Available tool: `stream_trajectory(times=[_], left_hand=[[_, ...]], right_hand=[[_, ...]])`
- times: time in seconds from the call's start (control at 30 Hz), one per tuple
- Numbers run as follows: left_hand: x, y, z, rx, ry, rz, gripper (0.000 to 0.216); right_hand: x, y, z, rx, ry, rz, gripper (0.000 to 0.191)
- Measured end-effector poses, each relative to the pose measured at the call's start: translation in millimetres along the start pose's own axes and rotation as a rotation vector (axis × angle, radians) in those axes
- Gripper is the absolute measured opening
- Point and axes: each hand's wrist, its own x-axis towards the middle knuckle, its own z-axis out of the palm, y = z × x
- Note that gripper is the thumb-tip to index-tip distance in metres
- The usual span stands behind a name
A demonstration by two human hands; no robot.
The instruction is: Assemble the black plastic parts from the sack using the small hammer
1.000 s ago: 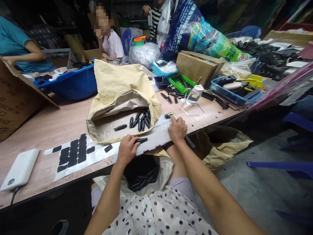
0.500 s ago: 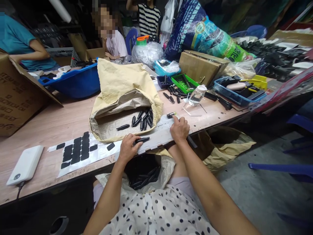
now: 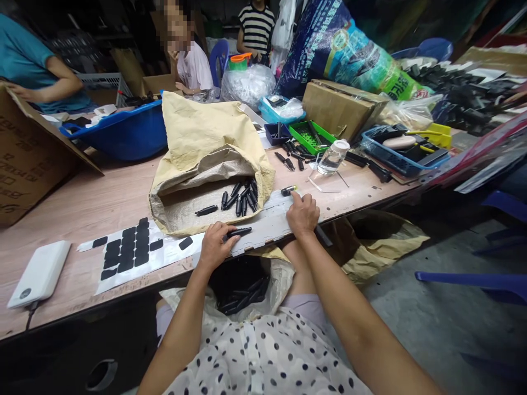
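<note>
My left hand (image 3: 216,246) is closed on a black pen-shaped part (image 3: 241,232), which lies along a pale board (image 3: 267,222) at the table's front edge. My right hand (image 3: 303,215) rests on the board's right end, fingers curled and index finger reaching toward a small dark cylinder with a yellowish end (image 3: 288,190). Whether the curled fingers hold anything is hidden. Beyond the left hand, a yellowish sack (image 3: 214,123) lies with its mouth toward me, several similar black parts (image 3: 241,198) inside. On my lap, another sack (image 3: 282,280) holds more dark parts.
A sheet of black stickers (image 3: 135,247) and a white power bank (image 3: 39,274) lie left. A clear jar (image 3: 332,157), green tray (image 3: 312,137) and blue basket (image 3: 403,151) stand right. A blue basin (image 3: 119,134) and cardboard box (image 3: 37,153) are far left. Other people are behind the table.
The view has shifted slightly. Both hands stay in nearly the same place with the same grip. In the background, a person in a striped top has lowered an arm.
</note>
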Motion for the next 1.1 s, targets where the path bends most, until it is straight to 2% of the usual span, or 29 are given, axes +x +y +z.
stream_trajectory(times=[0.27, 0.43, 0.6, 0.67, 0.73, 0.8, 0.9, 1.0, 1.1], left_hand=[[-0.2, -0.3, -0.5, -0.033, 0.01, -0.033, 0.018], [1.0, -2.9, -0.1, -0.06, -0.003, -0.039, 0.016], [3.9, -3.1, 0.2, -0.087, -0.02, -0.055, 0.011], [4.6, -2.2, 0.3, -0.092, -0.025, -0.058, 0.011], [4.8, -1.3, 0.5, -0.089, -0.028, -0.061, 0.011], [4.8, -0.7, 0.8, -0.082, -0.032, -0.067, 0.01], [4.9, -0.4, 0.8, -0.076, -0.04, -0.075, 0.01], [5.7, -0.1, 0.8, -0.084, -0.048, -0.075, 0.008], [7.1, 0.5, 1.8, -0.09, -0.047, -0.078, 0.006]], right_hand=[[0.3, 0.3, 3.0, 0.001, 0.015, 0.004, 0.038], [3.0, -1.2, -0.3, 0.033, -0.024, 0.016, 0.039], [18.3, 9.3, -12.0, 0.203, -0.133, 0.055, 0.043], [16.6, 13.1, -20.5, 0.314, -0.111, 0.075, 0.044], [3.8, 11.7, -30.4, 0.441, -0.048, 0.026, 0.044], [-19.7, 3.8, -39.6, 0.586, -0.022, -0.085, 0.044], [-63.1, -16.5, -47.7, 0.772, -0.085, -0.281, 0.042], [-97.2, -35.7, -47.6, 0.833, -0.134, -0.406, 0.04], [-113.2, -46.1, -44.1, 0.796, -0.132, -0.456, 0.04]])
